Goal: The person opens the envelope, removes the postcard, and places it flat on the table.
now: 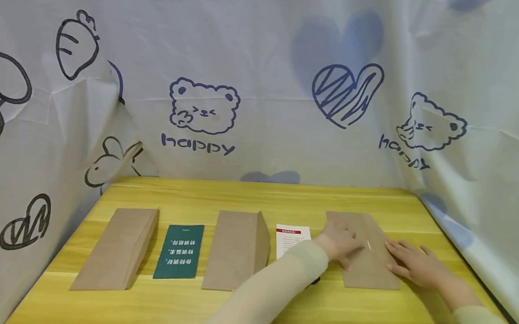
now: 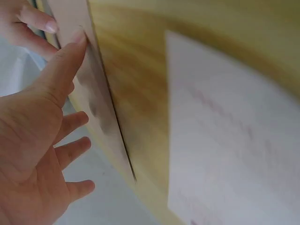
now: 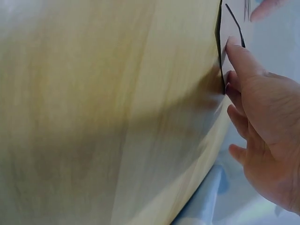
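A brown paper envelope lies on the right side of the table, under both hands. My left hand reaches over its left part; in the left wrist view the thumb rests on the paper while the other fingers stay spread. At the right edge is my right hand, its thumb and forefinger touching the paper with fairly straight fingers. The right wrist view shows that edge slightly raised. Beside the left forearm lies a white card with a red band and small print, partly hidden by the sleeve.
Further left lie a second brown envelope, a dark green card with white characters, and a third brown envelope. The yellow wood-grain table is bordered by a pale cloth with drawn figures.
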A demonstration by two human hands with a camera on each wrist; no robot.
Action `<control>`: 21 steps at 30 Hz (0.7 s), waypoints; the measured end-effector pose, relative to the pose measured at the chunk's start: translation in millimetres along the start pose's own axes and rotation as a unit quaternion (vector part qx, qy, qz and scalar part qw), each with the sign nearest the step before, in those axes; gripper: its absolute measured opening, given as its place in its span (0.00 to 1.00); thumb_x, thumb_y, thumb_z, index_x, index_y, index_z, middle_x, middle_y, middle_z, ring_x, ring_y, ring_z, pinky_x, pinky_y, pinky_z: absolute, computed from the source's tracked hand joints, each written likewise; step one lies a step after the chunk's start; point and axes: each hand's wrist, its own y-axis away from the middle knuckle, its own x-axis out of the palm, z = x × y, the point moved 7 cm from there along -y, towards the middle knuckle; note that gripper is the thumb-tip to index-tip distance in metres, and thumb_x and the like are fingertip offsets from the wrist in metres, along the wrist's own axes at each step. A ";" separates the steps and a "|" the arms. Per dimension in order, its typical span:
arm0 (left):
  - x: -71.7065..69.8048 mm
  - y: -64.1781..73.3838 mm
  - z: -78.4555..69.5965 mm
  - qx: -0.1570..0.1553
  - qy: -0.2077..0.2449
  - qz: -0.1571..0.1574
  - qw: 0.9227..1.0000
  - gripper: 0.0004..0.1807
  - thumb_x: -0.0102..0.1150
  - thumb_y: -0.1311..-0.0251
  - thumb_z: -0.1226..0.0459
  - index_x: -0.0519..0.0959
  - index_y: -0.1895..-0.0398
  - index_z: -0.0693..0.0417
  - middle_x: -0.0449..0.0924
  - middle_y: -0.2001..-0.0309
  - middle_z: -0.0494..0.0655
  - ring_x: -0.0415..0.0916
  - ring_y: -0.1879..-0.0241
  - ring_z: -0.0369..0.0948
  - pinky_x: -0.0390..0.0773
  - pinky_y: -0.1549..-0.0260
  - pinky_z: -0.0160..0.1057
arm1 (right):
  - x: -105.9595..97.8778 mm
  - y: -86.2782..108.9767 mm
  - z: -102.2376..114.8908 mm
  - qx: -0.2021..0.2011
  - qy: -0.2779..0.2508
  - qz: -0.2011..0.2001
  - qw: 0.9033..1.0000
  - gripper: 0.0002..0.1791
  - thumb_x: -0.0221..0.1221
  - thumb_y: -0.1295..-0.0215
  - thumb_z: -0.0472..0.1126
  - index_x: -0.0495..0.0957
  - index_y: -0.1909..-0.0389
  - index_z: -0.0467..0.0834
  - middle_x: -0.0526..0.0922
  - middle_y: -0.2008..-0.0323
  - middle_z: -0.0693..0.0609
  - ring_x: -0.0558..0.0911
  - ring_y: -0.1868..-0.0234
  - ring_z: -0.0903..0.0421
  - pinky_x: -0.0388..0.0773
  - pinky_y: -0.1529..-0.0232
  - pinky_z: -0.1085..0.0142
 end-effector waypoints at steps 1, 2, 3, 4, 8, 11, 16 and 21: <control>-1.1 -1.8 -3.2 0.014 0.005 0.000 1.000 0.42 0.58 0.52 0.31 0.59 0.30 0.17 0.61 0.29 0.23 0.56 0.27 0.33 0.57 0.28 0.44 | -0.3 -0.1 -0.2 0.000 0.002 0.000 1.000 0.39 0.53 0.33 0.62 0.66 0.31 0.39 0.70 0.33 0.37 0.67 0.33 0.33 0.56 0.39 0.29; -2.2 -3.4 -6.5 0.027 0.008 -0.002 1.000 0.42 0.59 0.51 0.31 0.59 0.30 0.18 0.62 0.29 0.24 0.57 0.27 0.33 0.58 0.29 0.42 | -0.6 0.0 -0.4 0.000 0.005 0.000 1.000 0.39 0.53 0.33 0.62 0.66 0.31 0.39 0.70 0.33 0.37 0.67 0.33 0.33 0.56 0.39 0.29; -3.0 -4.8 -9.7 0.038 0.017 0.000 0.999 0.41 0.59 0.50 0.33 0.60 0.30 0.19 0.63 0.29 0.25 0.58 0.27 0.33 0.59 0.29 0.41 | -0.8 0.1 -0.7 0.000 0.007 0.000 1.000 0.39 0.53 0.33 0.62 0.66 0.31 0.39 0.70 0.33 0.37 0.67 0.33 0.33 0.56 0.39 0.29; -4.0 -5.6 -13.1 0.048 0.023 0.001 0.999 0.41 0.60 0.49 0.33 0.60 0.30 0.20 0.63 0.29 0.25 0.58 0.28 0.33 0.59 0.29 0.40 | -1.0 0.4 -0.9 0.000 0.008 0.000 1.000 0.39 0.53 0.33 0.62 0.66 0.31 0.39 0.70 0.33 0.37 0.67 0.33 0.33 0.56 0.39 0.29; -6.1 -10.2 -23.8 0.065 0.056 0.015 0.996 0.40 0.59 0.47 0.34 0.60 0.30 0.20 0.61 0.28 0.27 0.55 0.27 0.34 0.59 0.29 0.38 | -2.0 1.8 -1.5 0.003 0.006 0.001 1.000 0.39 0.53 0.33 0.61 0.66 0.31 0.38 0.70 0.33 0.37 0.67 0.33 0.33 0.56 0.39 0.29; -5.6 -14.2 -29.6 0.061 0.073 0.029 0.995 0.41 0.57 0.47 0.33 0.57 0.29 0.18 0.57 0.27 0.26 0.52 0.26 0.33 0.57 0.28 0.39 | -2.1 2.4 -1.6 0.004 0.000 0.003 1.000 0.39 0.54 0.33 0.61 0.66 0.31 0.38 0.70 0.33 0.37 0.67 0.32 0.33 0.56 0.39 0.29; -4.7 -20.0 -38.8 0.058 0.071 0.037 0.995 0.40 0.54 0.49 0.31 0.57 0.30 0.16 0.55 0.28 0.24 0.52 0.26 0.31 0.58 0.28 0.41 | -0.3 2.2 -1.8 0.006 -0.011 0.006 1.000 0.39 0.53 0.32 0.62 0.65 0.31 0.39 0.70 0.33 0.36 0.66 0.32 0.32 0.55 0.39 0.28; -5.8 -23.8 -43.3 0.056 0.077 0.040 0.995 0.39 0.54 0.51 0.29 0.57 0.32 0.14 0.58 0.30 0.23 0.55 0.29 0.29 0.59 0.30 0.40 | -0.2 1.1 -0.3 0.008 -0.016 0.004 1.000 0.39 0.53 0.32 0.61 0.65 0.30 0.39 0.70 0.33 0.36 0.66 0.32 0.31 0.55 0.39 0.28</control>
